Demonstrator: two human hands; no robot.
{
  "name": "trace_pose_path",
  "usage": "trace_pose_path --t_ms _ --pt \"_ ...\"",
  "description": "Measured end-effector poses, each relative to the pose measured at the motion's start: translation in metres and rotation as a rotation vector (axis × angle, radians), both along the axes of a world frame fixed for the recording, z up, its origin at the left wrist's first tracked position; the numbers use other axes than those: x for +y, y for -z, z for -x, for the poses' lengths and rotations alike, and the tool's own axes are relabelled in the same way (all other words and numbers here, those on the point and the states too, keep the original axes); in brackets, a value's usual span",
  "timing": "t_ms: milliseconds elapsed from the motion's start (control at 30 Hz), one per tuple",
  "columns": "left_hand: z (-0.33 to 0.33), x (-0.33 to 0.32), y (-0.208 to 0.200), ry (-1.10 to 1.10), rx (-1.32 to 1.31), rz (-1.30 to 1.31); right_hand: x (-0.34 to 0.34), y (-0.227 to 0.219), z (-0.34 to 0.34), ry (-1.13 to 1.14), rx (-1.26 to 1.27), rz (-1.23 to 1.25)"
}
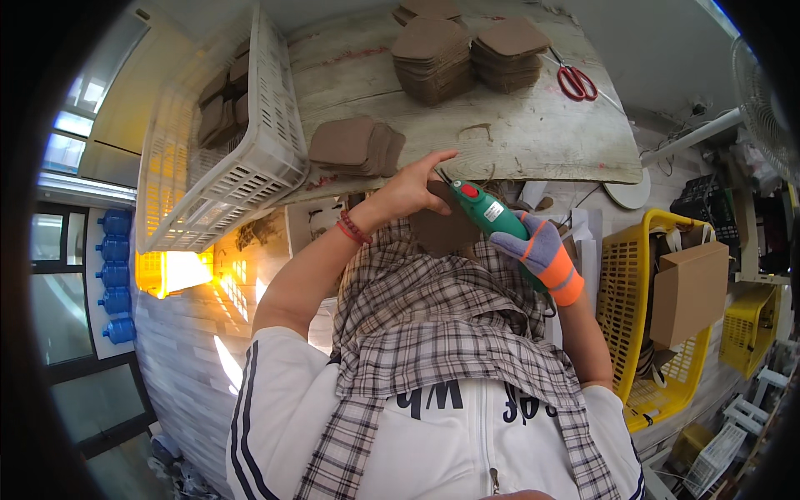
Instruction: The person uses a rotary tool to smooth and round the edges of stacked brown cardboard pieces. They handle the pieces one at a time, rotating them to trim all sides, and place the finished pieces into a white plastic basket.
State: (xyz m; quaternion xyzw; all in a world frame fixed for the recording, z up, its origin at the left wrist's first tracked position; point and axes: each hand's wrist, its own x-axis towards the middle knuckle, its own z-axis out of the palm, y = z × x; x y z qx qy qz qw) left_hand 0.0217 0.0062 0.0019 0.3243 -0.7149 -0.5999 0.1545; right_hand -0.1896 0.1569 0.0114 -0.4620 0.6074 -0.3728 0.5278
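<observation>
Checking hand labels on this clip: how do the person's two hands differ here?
The left hand is bare, with red bracelets at the wrist; the right hand wears a purple and orange glove. The left hand holds a flat brown piece; the right hand grips a green rotary tool. Both meet at the wooden table's near edge.

Wooden table (pixel 533 137) bears brown stacks (pixel 433 58), red scissors (pixel 577 82), white crate (pixel 275 125).

The gloved right hand (pixel 540 250) is gripping a green rotary tool (pixel 492 212) while the bare left hand (pixel 411 187) is holding a brown leather piece (pixel 442 229) at the table (pixel 533 133) edge.
</observation>
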Motion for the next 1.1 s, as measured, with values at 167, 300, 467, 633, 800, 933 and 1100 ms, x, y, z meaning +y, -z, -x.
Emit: trace_pose_path --t_ms 167,300,467,633,800,933,1100 --pt "-0.057 -0.037 -0.048 -0.290 0.196 -0.158 0.013 0.009 0.013 0.186 -0.165 -0.043" --pt "-0.114 -0.091 -0.033 -0.618 0.066 0.127 0.017 0.012 0.018 0.195 -0.189 -0.083" --pt "-0.096 -0.109 -0.011 -0.605 -0.417 1.072 0.022 0.015 0.019 0.228 -0.169 -0.071" --pt "-0.010 -0.136 -0.043 -0.643 -0.333 1.085 0.026 0.017 0.020 0.280 -0.159 -0.070" --pt "0.055 -0.205 -0.052 -0.639 -0.517 0.639 0.028 0.021 0.019 0.292 -0.189 -0.056" --pt "0.060 -0.223 -0.036 -0.389 -0.369 0.393 0.036 0.025 0.022 0.308 -0.153 -0.055" --pt "0.052 -0.160 -0.051 -0.305 -0.308 0.495 0.039 0.028 0.026 0.330 -0.086 -0.082"
